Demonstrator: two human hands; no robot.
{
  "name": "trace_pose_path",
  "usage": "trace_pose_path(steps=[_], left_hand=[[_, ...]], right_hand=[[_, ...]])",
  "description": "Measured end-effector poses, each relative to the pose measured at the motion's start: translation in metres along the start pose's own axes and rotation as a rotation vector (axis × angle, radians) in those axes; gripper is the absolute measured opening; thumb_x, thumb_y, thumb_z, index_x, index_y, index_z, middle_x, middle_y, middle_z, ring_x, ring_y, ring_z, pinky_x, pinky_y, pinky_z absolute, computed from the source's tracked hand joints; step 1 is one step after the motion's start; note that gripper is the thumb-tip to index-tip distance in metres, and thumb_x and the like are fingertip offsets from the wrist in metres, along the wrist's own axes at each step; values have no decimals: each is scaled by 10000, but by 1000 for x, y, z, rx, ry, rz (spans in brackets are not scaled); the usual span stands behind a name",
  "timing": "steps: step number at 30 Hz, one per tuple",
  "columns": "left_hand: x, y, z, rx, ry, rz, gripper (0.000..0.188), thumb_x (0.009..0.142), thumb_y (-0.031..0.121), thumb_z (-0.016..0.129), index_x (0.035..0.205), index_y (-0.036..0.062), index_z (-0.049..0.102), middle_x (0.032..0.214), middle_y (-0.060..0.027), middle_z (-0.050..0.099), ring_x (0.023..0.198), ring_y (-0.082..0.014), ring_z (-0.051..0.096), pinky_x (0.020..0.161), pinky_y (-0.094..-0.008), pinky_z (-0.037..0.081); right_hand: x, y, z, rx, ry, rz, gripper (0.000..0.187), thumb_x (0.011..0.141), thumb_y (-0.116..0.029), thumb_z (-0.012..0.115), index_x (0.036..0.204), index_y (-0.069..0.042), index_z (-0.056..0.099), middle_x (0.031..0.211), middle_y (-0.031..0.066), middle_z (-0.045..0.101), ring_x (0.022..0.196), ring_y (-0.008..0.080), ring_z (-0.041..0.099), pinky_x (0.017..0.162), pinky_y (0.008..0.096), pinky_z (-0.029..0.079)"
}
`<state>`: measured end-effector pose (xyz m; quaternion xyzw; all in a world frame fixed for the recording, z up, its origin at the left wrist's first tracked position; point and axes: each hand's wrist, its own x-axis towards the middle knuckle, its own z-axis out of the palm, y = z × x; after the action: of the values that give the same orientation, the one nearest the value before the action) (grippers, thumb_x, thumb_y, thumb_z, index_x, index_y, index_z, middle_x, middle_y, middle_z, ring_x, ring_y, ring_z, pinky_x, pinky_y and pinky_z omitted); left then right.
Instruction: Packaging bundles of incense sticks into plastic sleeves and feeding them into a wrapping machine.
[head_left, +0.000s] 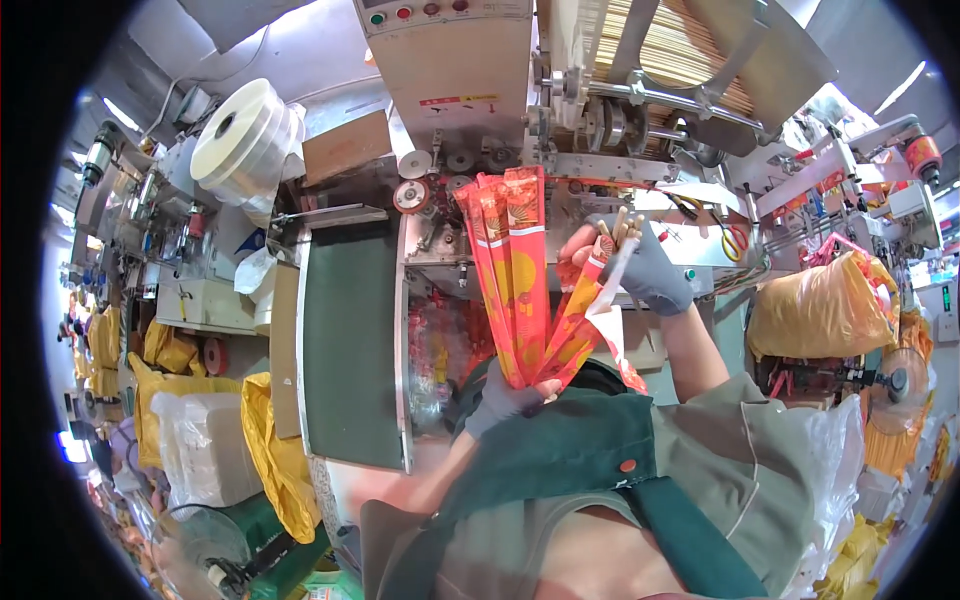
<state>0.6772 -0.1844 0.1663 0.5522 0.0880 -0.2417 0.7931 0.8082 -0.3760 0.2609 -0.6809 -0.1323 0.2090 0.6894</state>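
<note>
My left hand (510, 400), in a grey half-finger glove, is closed around the lower ends of several red and yellow paper chopstick packets (525, 270). They fan upward in front of my apron. My right hand (655, 275), gloved the same way, is wrapped around a bunch of wooden chopsticks (622, 232) whose tips stick out at the top. Some red wrappers run from this bunch down to my left hand. One wrapper (618, 335) hangs loose and shows its white inside. The right fingers partly hide the bunch.
A packing machine (450, 75) stands ahead, with loose sticks (690, 50) in its hopper. To the left run a green conveyor belt (350, 340) and a white film roll (237, 130). Yellow-handled scissors (733, 240) lie at the right, above a stuffed yellow bag (825, 305).
</note>
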Motion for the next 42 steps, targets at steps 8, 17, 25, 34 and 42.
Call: trace_pose_path(steps=[8, 17, 25, 34, 42], left_hand=[[13, 1, -24, 3, -87, 103, 577, 660, 35, 713, 1180, -6, 465, 1042, -90, 598, 914, -164, 581, 774, -303, 481], [14, 4, -33, 65, -74, -22, 596, 641, -29, 711, 1183, 11, 467, 995, -106, 600, 791, -180, 607, 627, -278, 511], [10, -4, -44, 22, -129, -65, 519, 660, -4, 714, 1131, 8, 497, 907, -82, 603, 729, -146, 596, 589, -263, 499], [-11, -16, -41, -51, 38, 163, 508, 706, 48, 733, 1139, 13, 470, 831, -67, 617, 678, -103, 588, 575, -205, 483], [-9, -7, -52, 60, -66, -69, 552, 672, 13, 721, 1173, 21, 490, 976, -77, 623, 763, -133, 602, 640, -247, 493]], right_hand=[[4, -2, 29, 118, 90, -25, 145, 759, -74, 574, 857, 21, 623, 797, 39, 614, 723, 83, 557, 640, 218, 443], [32, 8, -8, -73, 668, -520, 301, 878, -358, 528, 834, -61, 554, 716, 13, 531, 643, 77, 506, 552, 222, 409], [26, -227, -125, -306, 1042, -1532, 156, 791, -209, 589, 802, -60, 545, 783, 57, 565, 735, 185, 572, 689, 357, 467], [198, -130, -206, -1663, 684, -435, 284, 809, -291, 548, 934, -41, 596, 848, 197, 622, 753, 392, 584, 652, 416, 468], [121, -103, -157, -1198, 788, -945, 248, 841, -227, 586, 997, -35, 602, 851, 52, 634, 757, 142, 577, 686, 265, 449]])
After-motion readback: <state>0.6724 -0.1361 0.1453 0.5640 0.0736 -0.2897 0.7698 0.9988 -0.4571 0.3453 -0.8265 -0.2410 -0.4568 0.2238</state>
